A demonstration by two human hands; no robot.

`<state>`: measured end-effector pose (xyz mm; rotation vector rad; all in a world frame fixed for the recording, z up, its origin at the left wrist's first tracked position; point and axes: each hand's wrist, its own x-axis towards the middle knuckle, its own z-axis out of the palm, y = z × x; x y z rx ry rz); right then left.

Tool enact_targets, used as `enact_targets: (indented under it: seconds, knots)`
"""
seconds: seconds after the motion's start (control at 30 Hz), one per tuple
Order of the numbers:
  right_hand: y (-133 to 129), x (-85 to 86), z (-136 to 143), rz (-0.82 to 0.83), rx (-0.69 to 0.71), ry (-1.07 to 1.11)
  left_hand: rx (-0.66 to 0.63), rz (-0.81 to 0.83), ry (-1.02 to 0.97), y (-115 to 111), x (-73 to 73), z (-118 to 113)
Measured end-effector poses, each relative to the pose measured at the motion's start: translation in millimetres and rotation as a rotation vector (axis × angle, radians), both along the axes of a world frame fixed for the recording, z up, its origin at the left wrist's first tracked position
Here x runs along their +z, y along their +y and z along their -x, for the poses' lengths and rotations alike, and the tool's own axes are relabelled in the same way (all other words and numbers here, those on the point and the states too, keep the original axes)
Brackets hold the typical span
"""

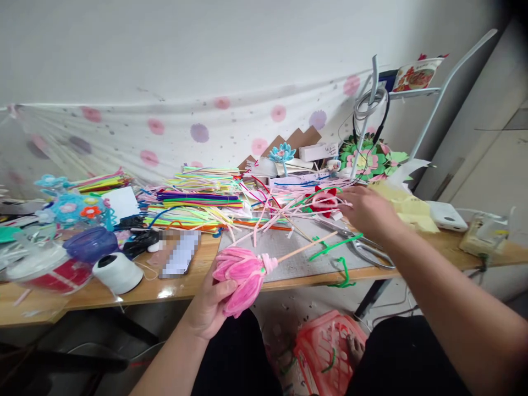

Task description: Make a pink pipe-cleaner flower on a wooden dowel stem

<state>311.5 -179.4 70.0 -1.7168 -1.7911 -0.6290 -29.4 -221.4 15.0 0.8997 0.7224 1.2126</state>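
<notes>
A pink pipe-cleaner flower [243,283] lies on its side in my left hand [210,305], whose fingers and thumb are closed around its petals. Its wooden stick stem [307,246] points right over the grey cutting mat [284,269], and pale pink wrapping circles the flower's base. My right hand [365,206] reaches over the pile, fingertips pinched at the end of a looped pink pipe cleaner [325,202]. Close to those fingertips sits a red pipe-cleaner flower [319,199]. Scissors [371,252] and bent green pipe cleaners [336,246] lie below that hand.
Bundles of coloured pipe cleaners [198,201] cover the table's middle. At left are a white thread cone [117,273], a blue bowl [91,245] and a phone [181,253]. A metal rack [429,124] stands behind at right. A red plastic basket [330,352] is on the floor.
</notes>
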Motion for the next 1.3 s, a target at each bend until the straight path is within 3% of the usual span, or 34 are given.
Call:
enact_targets:
  seconds: [0.07,0.1,0.17,0.23,0.37,0.5,0.67,0.87,1.13,1.3]
  knots:
    - [-13,2.1,29,-0.100,0.092,0.035,0.026,-0.020,0.039,0,4.7,-2]
    - [-22,1.0,45,-0.112,0.254,0.031,0.030,-0.022,0.057,0,6.8,-3]
    - [-38,-5.9,79,0.066,0.598,-0.054,0.012,-0.012,0.079,1,10.6,-5]
    - [-48,-17.4,105,0.240,0.694,-0.094,-0.029,-0.010,0.098,2,14.8,-7]
    - [-42,-39.4,121,0.361,0.671,0.179,-0.032,-0.056,0.053,5,28.4,-14]
    - [-32,-49.5,121,0.211,0.698,0.499,0.136,-0.070,-0.040,3,46.6,-26]
    - [-37,-54.1,133,0.172,0.723,0.579,0.094,-0.092,-0.022,-6,61.1,-39]
    - [-41,-49.0,134,0.167,0.741,0.698,0.052,-0.063,0.035,-11,63.8,-44]
    - [-32,-51.6,131,0.164,0.710,0.865,0.056,-0.225,0.080,-13,62.5,-54]
    - [-32,-54.4,127,0.225,0.769,0.939,0.015,-0.271,0.083,-5,68.3,-56]
